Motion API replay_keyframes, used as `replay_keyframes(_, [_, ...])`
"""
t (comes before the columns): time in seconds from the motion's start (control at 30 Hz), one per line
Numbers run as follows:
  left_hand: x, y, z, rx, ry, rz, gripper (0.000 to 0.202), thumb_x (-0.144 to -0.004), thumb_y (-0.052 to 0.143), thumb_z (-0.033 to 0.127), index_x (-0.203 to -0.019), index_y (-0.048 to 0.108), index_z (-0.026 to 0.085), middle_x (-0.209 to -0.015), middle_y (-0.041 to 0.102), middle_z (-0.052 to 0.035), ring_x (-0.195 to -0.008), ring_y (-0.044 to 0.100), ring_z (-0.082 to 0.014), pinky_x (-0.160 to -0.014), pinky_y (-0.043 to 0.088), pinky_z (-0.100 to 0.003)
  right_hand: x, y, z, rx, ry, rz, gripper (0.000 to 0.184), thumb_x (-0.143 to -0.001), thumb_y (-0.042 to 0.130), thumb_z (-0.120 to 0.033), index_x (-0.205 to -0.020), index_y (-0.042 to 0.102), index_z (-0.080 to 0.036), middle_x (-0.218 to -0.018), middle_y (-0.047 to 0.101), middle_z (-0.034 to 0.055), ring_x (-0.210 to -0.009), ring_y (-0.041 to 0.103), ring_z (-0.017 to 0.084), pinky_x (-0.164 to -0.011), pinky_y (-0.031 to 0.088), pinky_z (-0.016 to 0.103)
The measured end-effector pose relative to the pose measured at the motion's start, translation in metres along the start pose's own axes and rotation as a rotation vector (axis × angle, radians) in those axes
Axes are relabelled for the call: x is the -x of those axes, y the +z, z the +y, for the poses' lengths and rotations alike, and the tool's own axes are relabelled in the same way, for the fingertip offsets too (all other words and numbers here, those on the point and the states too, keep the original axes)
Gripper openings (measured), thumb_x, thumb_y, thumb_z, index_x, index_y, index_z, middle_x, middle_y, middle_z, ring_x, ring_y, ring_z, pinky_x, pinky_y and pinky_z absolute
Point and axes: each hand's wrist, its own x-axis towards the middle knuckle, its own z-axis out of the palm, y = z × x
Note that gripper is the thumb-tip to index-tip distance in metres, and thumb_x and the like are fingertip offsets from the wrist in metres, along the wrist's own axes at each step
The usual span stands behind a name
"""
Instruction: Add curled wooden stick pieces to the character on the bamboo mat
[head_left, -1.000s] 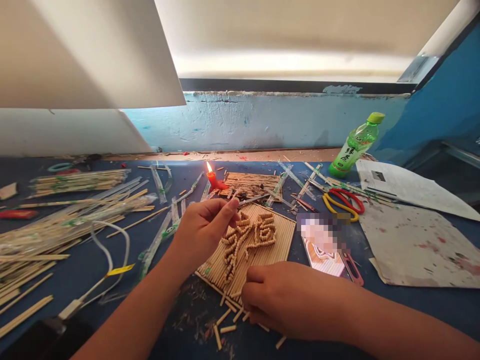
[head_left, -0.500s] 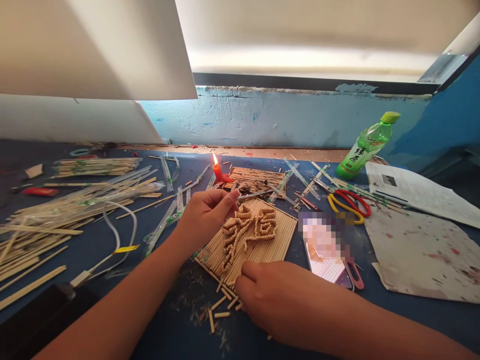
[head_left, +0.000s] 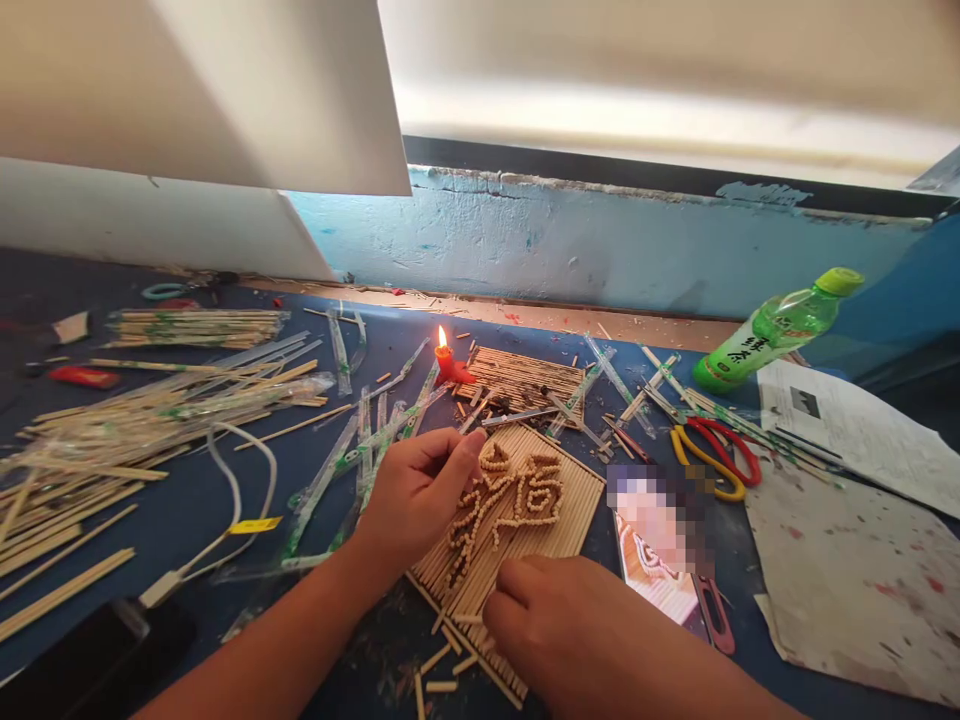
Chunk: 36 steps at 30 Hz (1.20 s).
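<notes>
A small mat of bamboo sticks [head_left: 559, 535] lies in front of me on the blue table, with raised characters built from short stick pieces [head_left: 517, 495] on top. My left hand [head_left: 416, 490] is curled at the mat's left edge, thumb and forefinger pinched together near the characters; what they hold is too small to make out. At the mat's near corner rests my right hand [head_left: 559, 625], fingers bent down onto it, among several short cut stick pieces [head_left: 442, 665].
A lit red candle [head_left: 448, 362] burns beside a second stick mat [head_left: 525, 375] behind the work. Piles of wrapped chopsticks [head_left: 150, 410] fill the left. A phone [head_left: 660, 555], red-and-yellow pliers [head_left: 712, 455], a green bottle [head_left: 776, 328] and papers [head_left: 847, 520] lie right. A white cable [head_left: 225, 500] curls at left.
My left hand came down from in front of the candle to the mat's left edge. My right hand slid a little along the near corner. The view shifted left and tilted.
</notes>
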Motion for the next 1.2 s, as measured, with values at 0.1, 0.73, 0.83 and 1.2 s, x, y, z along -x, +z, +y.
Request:
replay_keyframes(0.1, [-0.001, -0.002, 0.0, -0.001, 0.005, -0.005, 0.039, -0.093, 0.053, 0.04, -0.061, 0.057, 0.019, -0.056, 0.052, 0.001, -0.054, 0.047, -0.013, -0.049, 0.036, -0.024, 0.004, -0.009, 0.004, -0.095, 0.022, 0.023, 0.002, -0.085, 0.057, -0.018, -0.084, 0.055, -0.019, -0.08, 0.062, 0.0019, -0.062, 0.051, 0.013, -0.05, 0.029, 0.026])
replay_keyframes(0.73, [0.013, -0.013, 0.017, 0.075, 0.019, -0.491, 0.02, -0.086, 0.067, 0.036, -0.097, 0.076, 0.023, -0.077, 0.07, -0.0037, -0.062, 0.055, -0.0134, -0.055, 0.043, -0.025, 0.012, -0.014, 0.018, -0.236, 0.059, 0.849, 0.003, -0.091, 0.061, -0.021, -0.093, 0.062, -0.02, -0.085, 0.064, -0.0001, -0.07, 0.056, 0.009, -0.065, 0.044, 0.021])
replay_keyframes(0.83, [0.01, -0.012, 0.012, 0.039, 0.052, -0.489, 0.021, -0.088, 0.064, 0.035, -0.1, 0.074, 0.022, -0.077, 0.068, -0.0028, -0.064, 0.055, -0.013, -0.056, 0.043, -0.025, 0.016, -0.021, 0.034, -0.139, 0.134, 0.818, 0.007, -0.09, 0.061, -0.022, -0.096, 0.063, -0.02, -0.086, 0.064, 0.0001, -0.068, 0.056, 0.01, -0.066, 0.044, 0.024])
replay_keyframes(1.2, [-0.001, -0.004, 0.002, 0.127, 0.007, -0.273, 0.014, -0.09, 0.058, 0.032, -0.096, 0.056, 0.019, -0.084, 0.067, -0.0035, -0.059, 0.056, -0.0123, -0.054, 0.045, -0.027, 0.001, -0.032, 0.134, 0.008, 0.595, 0.474, 0.007, -0.077, 0.064, -0.025, -0.08, 0.063, -0.019, -0.078, 0.069, 0.0067, -0.07, 0.061, 0.02, -0.064, 0.041, 0.032])
